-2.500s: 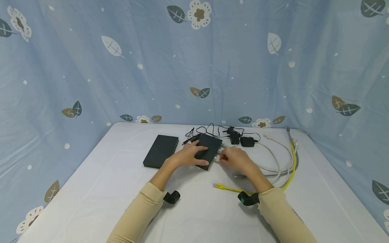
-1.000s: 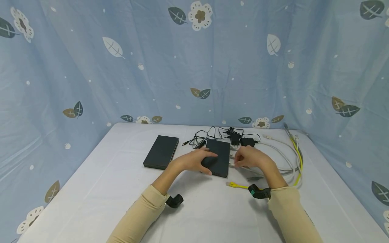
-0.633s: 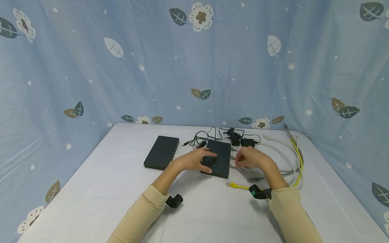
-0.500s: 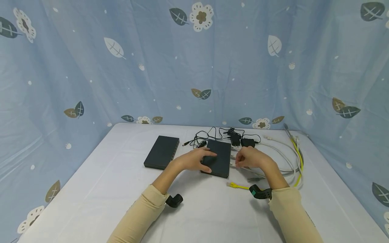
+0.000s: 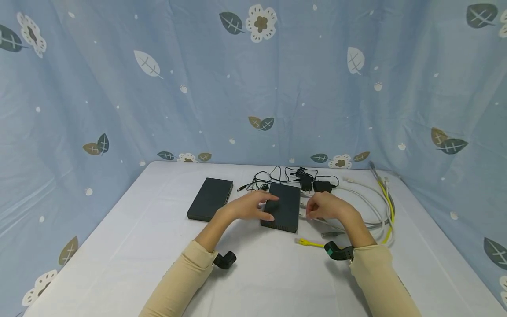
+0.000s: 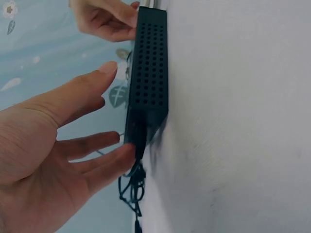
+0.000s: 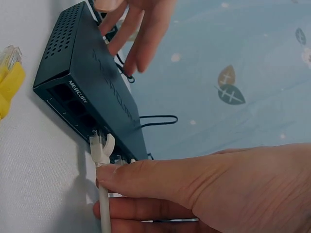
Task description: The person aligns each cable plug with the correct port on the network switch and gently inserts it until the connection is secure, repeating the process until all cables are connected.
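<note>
I see the black box (image 5: 285, 208) between both hands: left hand (image 5: 248, 207) spread at its left edge, right hand (image 5: 328, 206) pinching a white cable (image 7: 104, 211) by its ports.

Two black network switches (image 5: 285, 209) sitting here, tops facing up on one table (image 5: 257, 281). Two black power adapters (image 5: 322, 186) lying together. One yellow Ethernet cable (image 5: 306, 242) showing one plug. Three white Ethernet plugs (image 5: 302, 215) lining up at one switch, at least two more lying loose. White cables (image 5: 368, 202) overlapping too much, so not getting solid number lol. Two hands showing: one left hand (image 5: 249, 206), one right hand (image 5: 328, 205). Two wrist cameras (image 5: 225, 260) riding along.
</note>
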Demonstrator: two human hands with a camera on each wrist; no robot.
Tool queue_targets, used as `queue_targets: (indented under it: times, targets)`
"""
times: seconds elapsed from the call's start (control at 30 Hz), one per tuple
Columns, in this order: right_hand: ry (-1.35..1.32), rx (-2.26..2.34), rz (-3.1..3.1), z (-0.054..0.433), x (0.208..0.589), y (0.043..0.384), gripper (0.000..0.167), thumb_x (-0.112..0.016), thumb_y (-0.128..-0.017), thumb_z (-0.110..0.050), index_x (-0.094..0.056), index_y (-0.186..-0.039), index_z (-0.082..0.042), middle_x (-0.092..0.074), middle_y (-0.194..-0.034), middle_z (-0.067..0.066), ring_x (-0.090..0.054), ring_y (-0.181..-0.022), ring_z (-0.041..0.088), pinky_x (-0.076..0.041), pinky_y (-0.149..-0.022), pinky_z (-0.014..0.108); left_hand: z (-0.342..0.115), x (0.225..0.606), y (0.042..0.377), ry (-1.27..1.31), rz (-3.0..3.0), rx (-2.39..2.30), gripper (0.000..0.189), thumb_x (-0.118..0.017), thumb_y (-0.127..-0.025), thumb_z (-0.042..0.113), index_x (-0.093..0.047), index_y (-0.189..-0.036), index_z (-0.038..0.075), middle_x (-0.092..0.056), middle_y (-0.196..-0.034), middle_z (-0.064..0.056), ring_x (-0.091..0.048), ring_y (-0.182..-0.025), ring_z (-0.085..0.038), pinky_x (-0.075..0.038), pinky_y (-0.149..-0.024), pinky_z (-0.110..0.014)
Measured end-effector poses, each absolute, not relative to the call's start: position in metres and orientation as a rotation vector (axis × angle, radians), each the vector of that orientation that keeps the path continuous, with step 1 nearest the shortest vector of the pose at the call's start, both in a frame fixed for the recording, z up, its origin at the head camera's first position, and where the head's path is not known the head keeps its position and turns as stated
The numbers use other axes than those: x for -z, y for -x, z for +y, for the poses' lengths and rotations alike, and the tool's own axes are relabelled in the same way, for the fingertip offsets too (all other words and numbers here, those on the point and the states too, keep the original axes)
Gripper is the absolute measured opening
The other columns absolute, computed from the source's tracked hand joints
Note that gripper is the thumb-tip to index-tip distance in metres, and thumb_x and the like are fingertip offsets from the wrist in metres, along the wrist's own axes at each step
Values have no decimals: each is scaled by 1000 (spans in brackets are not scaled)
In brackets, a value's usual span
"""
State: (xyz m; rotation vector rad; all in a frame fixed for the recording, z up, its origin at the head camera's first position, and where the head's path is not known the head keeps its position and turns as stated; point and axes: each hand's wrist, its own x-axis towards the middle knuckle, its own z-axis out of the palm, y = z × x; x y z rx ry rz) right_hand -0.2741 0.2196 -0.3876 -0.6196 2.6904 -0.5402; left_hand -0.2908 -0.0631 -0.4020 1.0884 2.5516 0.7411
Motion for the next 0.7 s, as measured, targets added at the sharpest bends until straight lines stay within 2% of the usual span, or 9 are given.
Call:
queue_targets:
  times: [0.13,0.27,0.4,0.57,0.7]
  targets:
    - [621,546,2689,219,387,274,10,-69,-91,-14,-74,-84,-9,-68,-70,5,-49,-55,9,-43,-57,26,-70,400,295,-1071,2546,-805,64,-71,-91,33,-47,-147,14,-46,-151,-4,-54,-129,-27,-51,-99,-38]
    - [600,573,2689,218,387,275,11,-68,-92,-16,-74,-87,-9,-67,-68,6,-50,-54,10,-45,-58,26,-76,397,298,-1092,2558,-845,63,-71,-91,34,-48,-146,11,-52,-145,-8,-55,-124,-28,-53,-93,-39]
    - [600,636,2729,217,389,278,12,-67,-93,-16,-75,-93,-8,-69,-73,4,-54,-59,10,-47,-59,26,-83,393,302,-1102,2566,-892,62,-69,-93,35,-49,-145,9,-54,-141,-12,-56,-121,-32,-53,-91,-41]
    - [646,669,2792,216,390,279,17,-64,-95,-18,-75,-98,-5,-70,-75,6,-55,-58,11,-47,-57,26,-95,388,306,-1040,2644,-906,60,-66,-94,38,-49,-146,13,-46,-149,-13,-52,-128,-33,-52,-97,-44]
    - [660,667,2802,215,391,279,18,-64,-96,-19,-74,-100,-4,-69,-74,6,-54,-57,11,-47,-56,26,-106,387,309,-951,2740,-879,62,-65,-93,43,-48,-146,18,-36,-155,-15,-43,-138,-33,-47,-103,-48]
